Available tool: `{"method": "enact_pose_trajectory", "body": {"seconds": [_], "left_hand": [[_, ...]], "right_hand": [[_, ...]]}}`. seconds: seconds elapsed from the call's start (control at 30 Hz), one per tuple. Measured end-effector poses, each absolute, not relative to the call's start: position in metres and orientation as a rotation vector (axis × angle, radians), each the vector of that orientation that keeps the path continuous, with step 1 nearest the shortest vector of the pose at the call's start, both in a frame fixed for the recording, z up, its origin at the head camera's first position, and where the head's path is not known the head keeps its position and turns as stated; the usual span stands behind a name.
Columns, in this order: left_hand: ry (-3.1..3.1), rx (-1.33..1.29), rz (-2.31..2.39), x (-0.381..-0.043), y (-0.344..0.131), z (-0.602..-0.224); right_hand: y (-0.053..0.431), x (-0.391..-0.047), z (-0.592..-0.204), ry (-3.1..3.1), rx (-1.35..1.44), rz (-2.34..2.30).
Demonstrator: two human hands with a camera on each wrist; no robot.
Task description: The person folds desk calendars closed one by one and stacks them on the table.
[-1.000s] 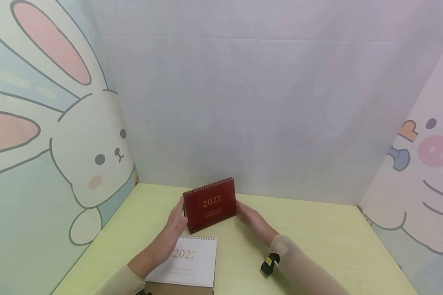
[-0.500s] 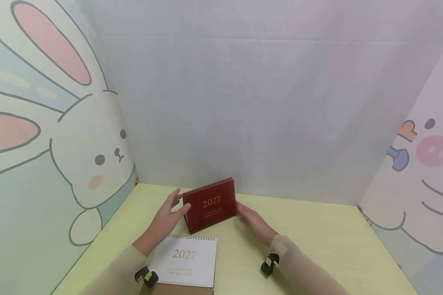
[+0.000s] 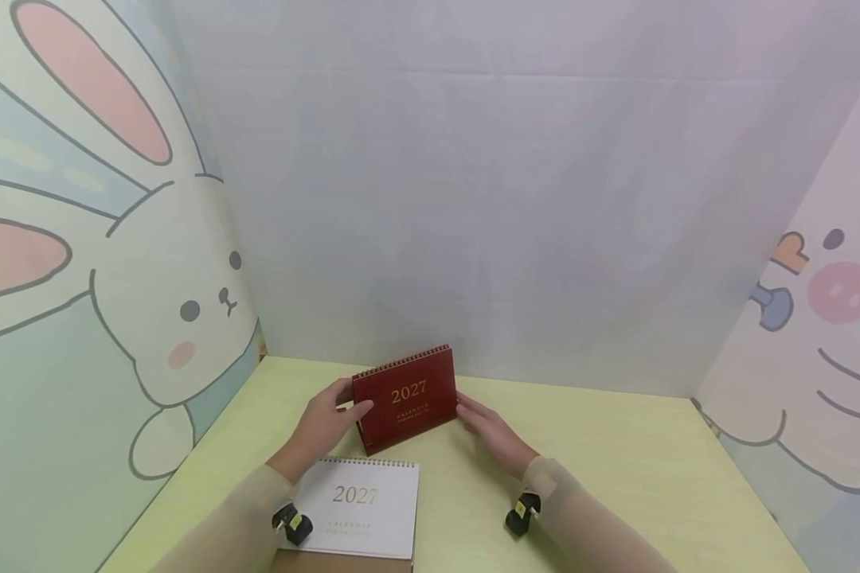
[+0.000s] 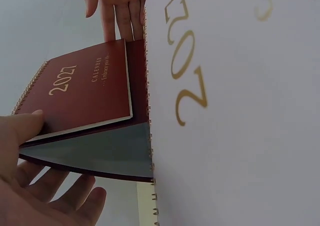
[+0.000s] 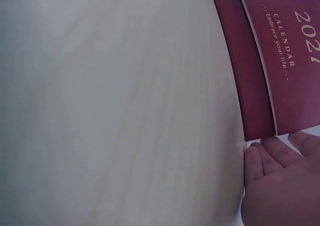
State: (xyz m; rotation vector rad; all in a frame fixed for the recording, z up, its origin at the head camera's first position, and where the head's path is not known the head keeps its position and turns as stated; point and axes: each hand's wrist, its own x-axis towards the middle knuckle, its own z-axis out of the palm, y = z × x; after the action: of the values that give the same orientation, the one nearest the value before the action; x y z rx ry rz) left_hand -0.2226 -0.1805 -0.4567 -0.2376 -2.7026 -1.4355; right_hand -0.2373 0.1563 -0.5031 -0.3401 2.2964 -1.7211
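A dark red desk calendar (image 3: pixel 407 406) with gold "2027" lettering stands upright like a tent toward the back of the table, turned at an angle. My left hand (image 3: pixel 322 422) grips its left edge. In the left wrist view the thumb (image 4: pixel 31 123) lies on the red cover while the fingers (image 4: pixel 75 196) curve behind the back panel. At the opposite edge, my right hand (image 3: pixel 498 434) touches the side with extended fingers (image 5: pixel 280 153). Nearer to me is a white desk calendar (image 3: pixel 365 509) with a brown base, partly overlapped by my left forearm.
A pale yellow table (image 3: pixel 616 461) carries both calendars. Behind it hangs a plain light backdrop (image 3: pixel 502 239). Printed side panels show a rabbit (image 3: pixel 172 270) at left and another cartoon animal (image 3: pixel 831 358) at right.
My left hand first loosened from the red calendar's left edge with fingers spread, then came back onto it, thumb in front. The right hand and both calendars stay about where they were.
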Motion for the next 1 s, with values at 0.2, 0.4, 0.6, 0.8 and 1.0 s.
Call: {"method": "enact_pose_trajectory", "body": {"seconds": [0.2, 0.4, 0.6, 0.8, 1.0], "left_hand": [[-2.706, -0.22, -1.422, -0.226, -0.1821, -0.4582], [-2.701, -0.244, -1.387, -0.2297, -0.1811, -0.4603], [-2.7, -0.26, -1.337, -0.2295, -0.1807, -0.4591], [-2.688, -0.275, -1.295, -0.2281, -0.1797, -0.457], [-2.688, -0.272, -1.277, -0.2262, -0.1788, -0.4564]], "right_hand": [[0.1578, -0.2372, -0.5041, 2.29, -0.344, -1.718], [0.1583, -0.2374, -0.5054, 2.298, -0.36, -1.707], [0.1566, -0.2386, -0.5069, 2.267, -0.376, -1.728], [0.1561, -0.2408, -0.5073, 2.268, -0.371, -1.726], [0.1558, -0.2421, -0.5074, 2.284, -0.372, -1.72]]}}
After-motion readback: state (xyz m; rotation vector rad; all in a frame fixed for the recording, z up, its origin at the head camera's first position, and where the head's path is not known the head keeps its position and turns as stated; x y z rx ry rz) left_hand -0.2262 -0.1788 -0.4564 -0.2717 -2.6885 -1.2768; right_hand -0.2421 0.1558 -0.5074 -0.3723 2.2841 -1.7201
